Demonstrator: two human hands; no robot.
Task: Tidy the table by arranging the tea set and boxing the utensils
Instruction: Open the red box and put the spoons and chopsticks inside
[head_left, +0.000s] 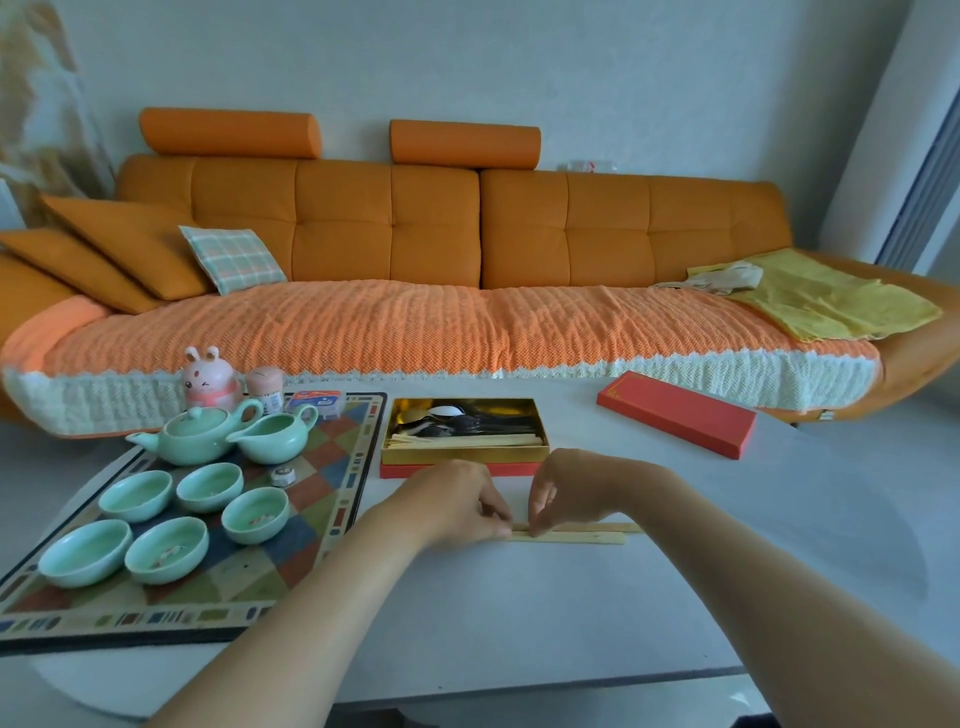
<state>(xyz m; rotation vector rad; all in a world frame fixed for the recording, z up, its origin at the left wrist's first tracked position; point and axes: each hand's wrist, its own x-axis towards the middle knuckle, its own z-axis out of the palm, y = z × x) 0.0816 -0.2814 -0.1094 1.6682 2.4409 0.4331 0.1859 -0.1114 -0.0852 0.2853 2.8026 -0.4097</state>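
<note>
A pair of pale wooden chopsticks (582, 534) lies flat on the white table (675, 571), just in front of an open gold-lined box (464, 456). My left hand (457, 506) pinches their left end. My right hand (566, 491) pinches them right beside it with curled fingertips. The box holds more wooden chopsticks, dark utensils and a white spoon. On the patterned mat (332, 499) at the left stand a celadon teapot (195, 435), a celadon pitcher (272, 434) and several celadon cups (166, 519).
The box's red lid (675, 413) lies on the table at the far right. A pink rabbit figure (210, 378), a small pink jar (266, 387) and a small blue-and-white packet (315, 402) stand behind the tea set. An orange sofa (441, 234) runs along the table's far side.
</note>
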